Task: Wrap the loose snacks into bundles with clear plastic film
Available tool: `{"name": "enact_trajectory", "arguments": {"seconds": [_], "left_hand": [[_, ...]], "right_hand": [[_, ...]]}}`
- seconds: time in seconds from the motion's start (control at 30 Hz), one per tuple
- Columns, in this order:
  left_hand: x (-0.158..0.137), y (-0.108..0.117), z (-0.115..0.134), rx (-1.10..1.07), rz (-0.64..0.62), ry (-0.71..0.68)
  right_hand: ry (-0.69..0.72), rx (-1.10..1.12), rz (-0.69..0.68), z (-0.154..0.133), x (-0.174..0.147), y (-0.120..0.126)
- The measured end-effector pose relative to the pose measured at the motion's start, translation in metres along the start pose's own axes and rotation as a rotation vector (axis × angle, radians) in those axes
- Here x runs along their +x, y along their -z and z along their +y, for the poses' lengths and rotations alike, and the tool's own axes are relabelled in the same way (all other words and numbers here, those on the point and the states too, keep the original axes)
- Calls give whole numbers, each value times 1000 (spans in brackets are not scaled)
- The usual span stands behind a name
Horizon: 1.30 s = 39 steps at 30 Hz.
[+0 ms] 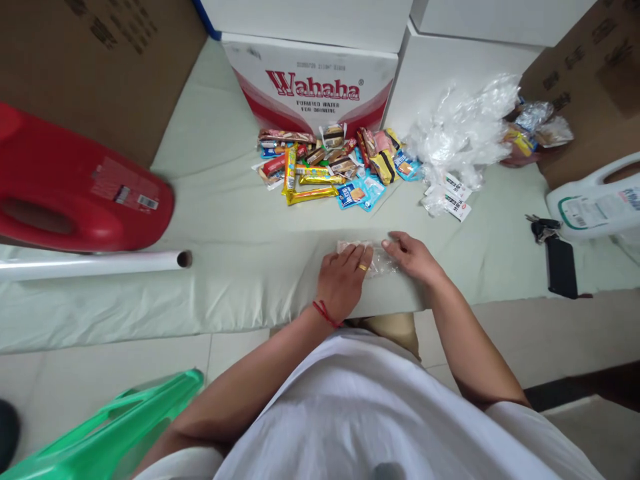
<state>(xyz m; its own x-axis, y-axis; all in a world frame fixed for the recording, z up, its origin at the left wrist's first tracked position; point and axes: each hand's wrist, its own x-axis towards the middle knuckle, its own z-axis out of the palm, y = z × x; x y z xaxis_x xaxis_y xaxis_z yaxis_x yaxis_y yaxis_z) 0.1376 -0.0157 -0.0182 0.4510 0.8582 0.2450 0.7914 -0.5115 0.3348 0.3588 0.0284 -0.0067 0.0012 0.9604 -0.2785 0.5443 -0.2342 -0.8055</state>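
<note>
A clear plastic bag [384, 265] lies on the cloth near the table's front edge, directly before me. My left hand [344, 277] rests on its left part with the fingers laid flat over it. Something pale shows beneath those fingertips, but what it is stays hidden. At the bag's right edge, my right hand [413, 257] has its thumb and forefinger closed together on the plastic. Further back sits a pile of wrapped snacks [320, 167]. To their right is a heap of crumpled clear plastic bags [455, 127], with small white printed packets [453, 197] at its front.
A Wahaha carton [320, 83] stands behind the snacks. On the left are a red jug [80, 187] and a white roll [95, 265]. To the right are a white bottle [600, 200], keys [543, 227] and a black phone-like object [561, 267]. A green stool [120, 427] stands below left.
</note>
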Motion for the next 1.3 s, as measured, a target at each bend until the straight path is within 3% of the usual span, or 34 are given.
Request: {"name": "enact_trajectory", "arguments": {"seconds": [0.1,0.27,0.47,0.6,0.73,0.87,1.0,1.13,1.3], "left_hand": [[-8,-6,-4,-47,3,-5],[-18,-15,-8,-60,11,-20],[-19,-19,-6,-52,16,-1],[-17,-18,-6,-54,17,3],[-19,-11,-5,-54,-27,-6],[-18,-3,0,-60,-83,-20],[-13,-2,4,-123,-96,-26],[-9,-4,-6,-410,-41,53],[-7,5,-27,-1192,76,349]], "right_hand": [[-42,178,-54,-3,-6,-3],[-101,488,97,-6,-11,-2],[-319,474,170,-10,-20,-9],[-209,325,178,-6,-26,-20],[-121,327,244,-6,-31,-19],[-85,298,290,-25,-30,-21],[23,213,284,-49,-22,-47],[112,61,248,-59,-17,-75],[241,-177,241,-60,-23,-82]]}}
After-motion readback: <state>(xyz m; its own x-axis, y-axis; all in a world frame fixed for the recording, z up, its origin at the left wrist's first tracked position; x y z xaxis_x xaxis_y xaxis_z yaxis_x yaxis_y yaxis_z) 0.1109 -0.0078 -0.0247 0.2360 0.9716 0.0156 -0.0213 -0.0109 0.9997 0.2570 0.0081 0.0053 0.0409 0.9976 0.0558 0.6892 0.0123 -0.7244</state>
